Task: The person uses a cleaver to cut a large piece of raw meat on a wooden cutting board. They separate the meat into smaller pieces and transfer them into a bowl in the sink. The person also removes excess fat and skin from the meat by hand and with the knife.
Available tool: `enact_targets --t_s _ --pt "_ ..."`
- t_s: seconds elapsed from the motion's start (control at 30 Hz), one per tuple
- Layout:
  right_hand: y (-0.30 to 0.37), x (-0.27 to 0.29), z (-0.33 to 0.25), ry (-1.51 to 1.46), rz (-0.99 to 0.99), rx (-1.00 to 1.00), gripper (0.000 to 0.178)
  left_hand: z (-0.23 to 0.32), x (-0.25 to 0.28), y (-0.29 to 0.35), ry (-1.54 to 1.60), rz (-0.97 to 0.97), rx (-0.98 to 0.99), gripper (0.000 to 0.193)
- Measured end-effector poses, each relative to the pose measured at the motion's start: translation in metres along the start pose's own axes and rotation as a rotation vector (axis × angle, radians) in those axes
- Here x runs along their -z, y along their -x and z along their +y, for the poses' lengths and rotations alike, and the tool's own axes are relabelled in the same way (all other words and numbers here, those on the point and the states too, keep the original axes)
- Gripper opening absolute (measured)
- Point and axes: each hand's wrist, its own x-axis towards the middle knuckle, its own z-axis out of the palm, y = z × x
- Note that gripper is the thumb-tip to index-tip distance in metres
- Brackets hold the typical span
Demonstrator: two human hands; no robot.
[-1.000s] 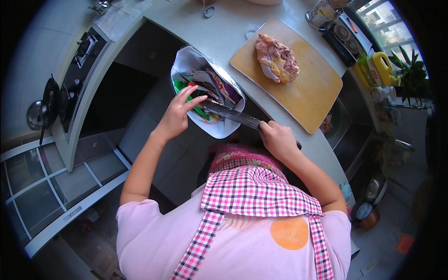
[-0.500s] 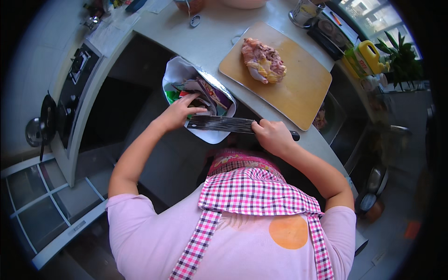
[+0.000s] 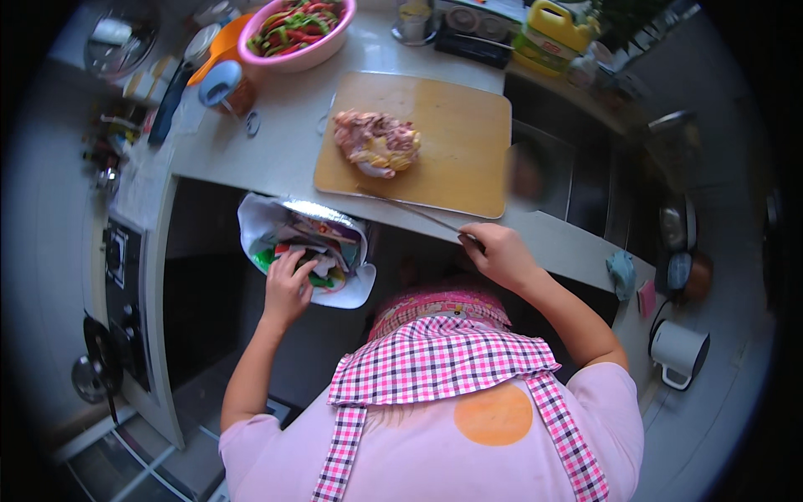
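Right hand (image 3: 499,253): closed around 1 knife (image 3: 418,214), blade edge-on
Left hand (image 3: 288,291): fingers spread over white container (image 3: 355,293)
Yellow jug (image 3: 552,35): printed label, blurred

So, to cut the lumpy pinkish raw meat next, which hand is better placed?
Probably the right hand: it holds the dark-handled metal knife near the meat; the left hand is at the open white container.
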Motion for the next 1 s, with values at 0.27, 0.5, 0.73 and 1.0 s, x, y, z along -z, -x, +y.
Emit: enact_targets --t_s 0.27,0.5,0.73,1.0 --pt "0.013 0.053 0.045 -0.448 0.196 -0.542 0.024 0.05 -0.008 -0.144 0.528 0.067 0.349 0.05" --pt "0.038 0.106 0.083 -0.891 0.281 -0.738 0.01 0.074 -0.049 -0.232 0.288 0.114 0.332 0.113" --pt "0.091 0.144 0.139 -0.818 0.508 -0.913 0.009 0.055 -0.071 -0.239 0.413 0.095 0.406 0.103" --pt "0.077 0.158 0.165 -0.89 0.603 -0.978 0.009 0.071 -0.065 -0.263 0.537 -0.154 0.241 0.091"
